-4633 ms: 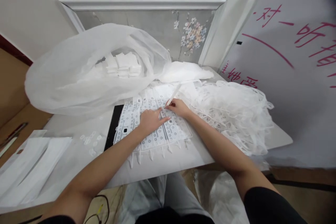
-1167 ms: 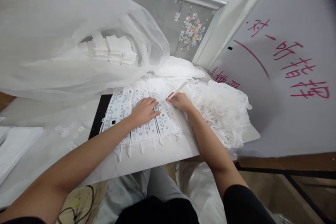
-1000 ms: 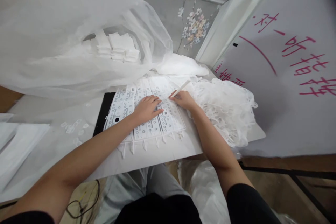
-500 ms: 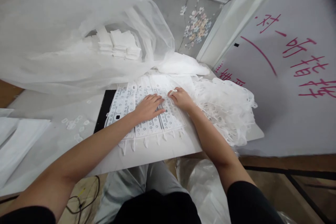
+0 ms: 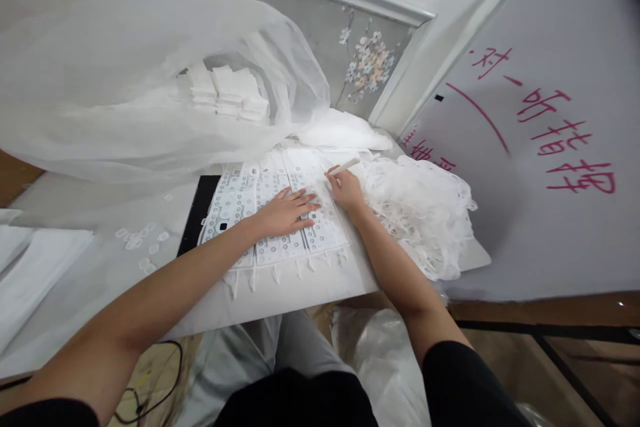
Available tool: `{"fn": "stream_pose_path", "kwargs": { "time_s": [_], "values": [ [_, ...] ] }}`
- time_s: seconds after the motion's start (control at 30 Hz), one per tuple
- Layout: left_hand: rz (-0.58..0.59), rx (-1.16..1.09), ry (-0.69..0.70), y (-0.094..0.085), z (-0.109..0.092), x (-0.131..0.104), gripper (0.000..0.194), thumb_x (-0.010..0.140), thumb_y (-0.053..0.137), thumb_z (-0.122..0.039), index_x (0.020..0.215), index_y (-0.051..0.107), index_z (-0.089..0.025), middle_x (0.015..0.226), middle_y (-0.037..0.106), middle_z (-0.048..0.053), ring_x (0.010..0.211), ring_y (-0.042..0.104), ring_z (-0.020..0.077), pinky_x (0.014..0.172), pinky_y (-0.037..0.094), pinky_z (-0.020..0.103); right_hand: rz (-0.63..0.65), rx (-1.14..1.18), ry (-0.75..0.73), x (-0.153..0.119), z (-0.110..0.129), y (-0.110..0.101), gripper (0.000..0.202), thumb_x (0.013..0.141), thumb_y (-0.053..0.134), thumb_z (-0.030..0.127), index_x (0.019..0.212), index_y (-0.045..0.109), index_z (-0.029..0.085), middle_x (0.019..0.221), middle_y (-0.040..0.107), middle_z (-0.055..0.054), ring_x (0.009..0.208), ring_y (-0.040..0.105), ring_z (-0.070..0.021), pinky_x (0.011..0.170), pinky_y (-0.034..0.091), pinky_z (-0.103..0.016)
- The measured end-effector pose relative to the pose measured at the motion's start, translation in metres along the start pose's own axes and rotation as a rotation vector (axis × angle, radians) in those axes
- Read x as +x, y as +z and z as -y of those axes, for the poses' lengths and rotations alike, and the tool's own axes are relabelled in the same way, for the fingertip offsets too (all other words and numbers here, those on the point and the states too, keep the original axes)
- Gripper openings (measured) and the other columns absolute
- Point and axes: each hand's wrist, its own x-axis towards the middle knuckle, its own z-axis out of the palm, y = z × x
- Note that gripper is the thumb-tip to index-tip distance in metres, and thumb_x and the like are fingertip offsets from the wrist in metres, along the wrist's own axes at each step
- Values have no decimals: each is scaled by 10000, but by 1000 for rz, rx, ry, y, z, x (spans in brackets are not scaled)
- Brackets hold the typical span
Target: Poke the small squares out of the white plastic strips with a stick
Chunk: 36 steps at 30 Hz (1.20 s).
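Note:
My left hand (image 5: 287, 215) lies flat with its fingers spread on a thin white sheet (image 5: 274, 250) printed with grey rings and dark lines. Narrow white tabs hang from the sheet's near edge. Beside it, at the sheet's right side, my right hand (image 5: 346, 190) is closed with a pinch around a slim, pale stick-like tool (image 5: 346, 167). Its exact kind is too small to make out, and its tip is near the sheet. Just right of that hand rises a tangled heap of thin white strips (image 5: 420, 213).
A large translucent white bag (image 5: 150, 27) with stacked white pieces (image 5: 240, 93) in its opening stands behind. Small clear scraps (image 5: 135, 237) and folded white sheets (image 5: 45, 267) lie left. A black board edge (image 5: 195, 220) shows under the sheet. A whiteboard (image 5: 540, 233) with red writing stands right.
My left hand has slid slightly right, and its fingers are spread wider. My right hand has turned, and the pale stick now shows more of its length. The whole view has shifted a little.

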Motion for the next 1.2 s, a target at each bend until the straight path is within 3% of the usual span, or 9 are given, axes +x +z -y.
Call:
{"fn": "stream_pose_path", "kwargs": {
  "time_s": [0.13, 0.23, 0.33, 0.4, 0.77, 1.0, 1.2],
  "values": [
    [-30, -5, -49, -1, 0, 0, 744, 970, 270, -709, 1562, 294, -258, 1622, 313, 53, 1512, 237, 282, 1236, 124, 486, -32, 228, 173, -2, 0, -14, 215, 907, 584, 326, 1011, 717, 193, 1089, 749, -73, 1023, 681, -245, 942, 517, -384],
    [-67, 7, -106, 1, 2, 3, 877, 917, 319, -774, 1560, 293, -177, 1603, 341, 116, 1497, 272, 294, 1228, 172, 448, 155, 406, 145, -15, 16, -27, 206, 865, 645, 353, 965, 745, 204, 1022, 766, -54, 988, 693, -236, 925, 519, -365],
    [-68, 21, -111, 3, 5, 5, 911, 882, 326, -816, 1554, 317, -201, 1609, 335, 93, 1497, 265, 301, 1231, 152, 463, 398, 534, 82, -34, 35, -33, 210, 863, 650, 372, 931, 759, 206, 964, 770, -37, 891, 695, -210, 835, 524, -325],
    [-59, 26, -103, 4, 6, 6, 940, 859, 330, -841, 1556, 317, -210, 1613, 327, 86, 1498, 259, 305, 1233, 131, 468, 440, 537, 87, -45, 44, -32, 213, 853, 655, 367, 923, 763, 197, 930, 767, -37, 796, 673, -189, 750, 512, -304],
    [-42, 24, -68, 2, 7, 3, 964, 840, 326, -865, 1540, 360, -204, 1623, 304, 69, 1506, 232, 305, 1236, 114, 481, 391, 381, 51, -51, 49, -25, 174, 835, 648, 312, 908, 748, 190, 838, 745, -22, 681, 612, -157, 677, 464, -273],
    [-47, -3, -76, 3, 8, 3, 971, 828, 351, -866, 1534, 369, -199, 1622, 306, 78, 1505, 236, 314, 1237, 114, 487, 297, 22, -126, -64, 70, -28, 133, 865, 597, 198, 918, 717, 180, 953, 745, -82, 907, 656, -219, 874, 458, -341],
    [-60, -14, -85, 5, 5, 2, 1001, 820, 379, -863, 1560, 295, -193, 1617, 316, 92, 1508, 239, 289, 1241, 115, 474, 204, -286, -240, -87, 87, -23, 162, 924, 532, 170, 977, 684, 191, 839, 729, -86, 1017, 602, -241, 938, 379, -386]
  ]
}}
